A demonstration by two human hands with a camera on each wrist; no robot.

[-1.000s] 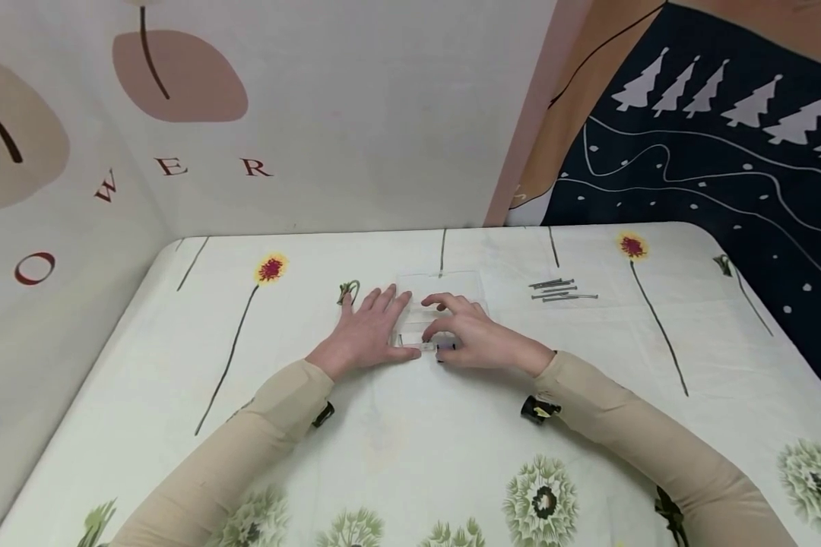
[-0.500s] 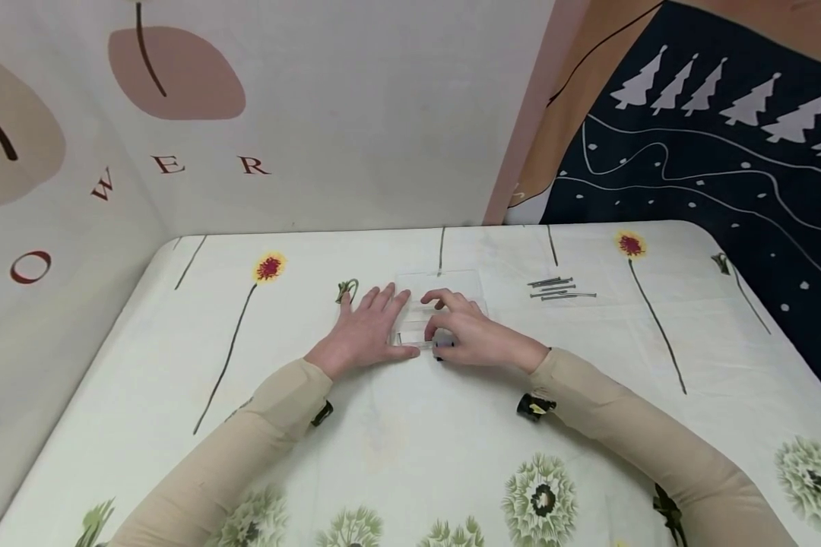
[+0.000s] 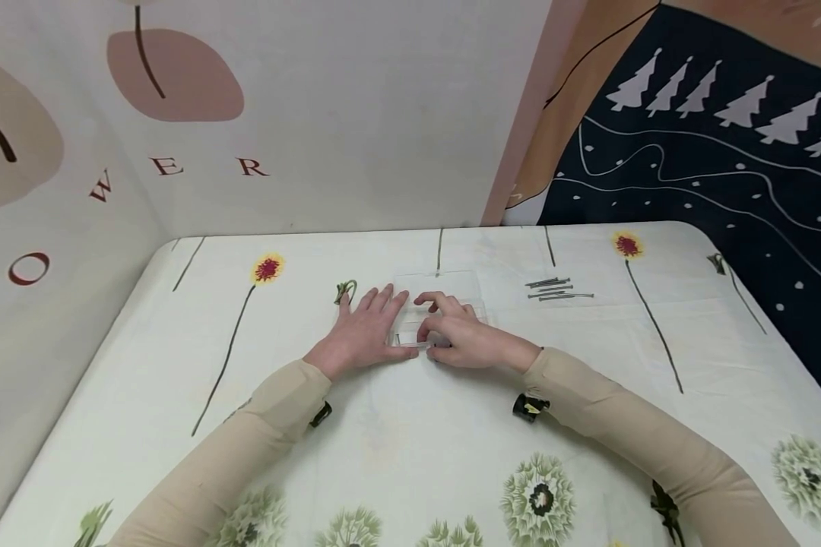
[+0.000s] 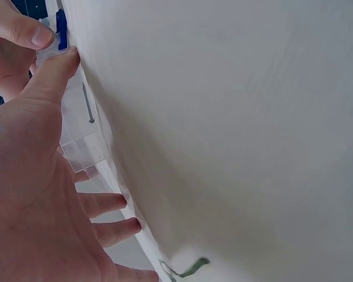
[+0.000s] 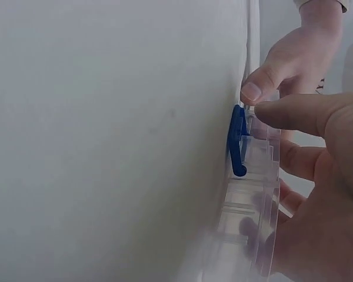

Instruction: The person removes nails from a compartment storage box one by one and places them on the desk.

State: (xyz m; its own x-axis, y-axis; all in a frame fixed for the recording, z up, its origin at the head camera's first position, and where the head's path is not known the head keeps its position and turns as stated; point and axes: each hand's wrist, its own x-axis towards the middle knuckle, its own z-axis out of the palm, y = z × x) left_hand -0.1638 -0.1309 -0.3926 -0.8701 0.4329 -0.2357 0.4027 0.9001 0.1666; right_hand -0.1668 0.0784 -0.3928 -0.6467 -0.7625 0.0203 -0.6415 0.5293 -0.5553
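Note:
A clear plastic compartment box (image 3: pixel 407 339) stands on the table, its see-through lid (image 3: pixel 441 281) folded back behind it. My left hand (image 3: pixel 358 334) rests along the box's left side, fingers straight and spread, thumb along the front. Over the front right part bends my right hand (image 3: pixel 461 338), thumb outside the front wall and index finger curled in over it, pinching the wall. A blue latch (image 5: pixel 235 141) sits on the front below the right thumb. One nail (image 4: pixel 87 103) shows through the plastic in the left wrist view. The right palm hides much of the box's right side.
Several loose nails (image 3: pixel 554 289) lie to the right of the box. The table has a white cloth (image 3: pixel 383 441) with printed flowers. A pale wall covering (image 3: pixel 356 137) rises behind the table, and a dark blue printed one (image 3: pixel 698 167) hangs at the right.
My right hand has slid slightly left along the box's front, its thumb closer to the left thumb and now covering the latch in the head view. The left hand stays in place.

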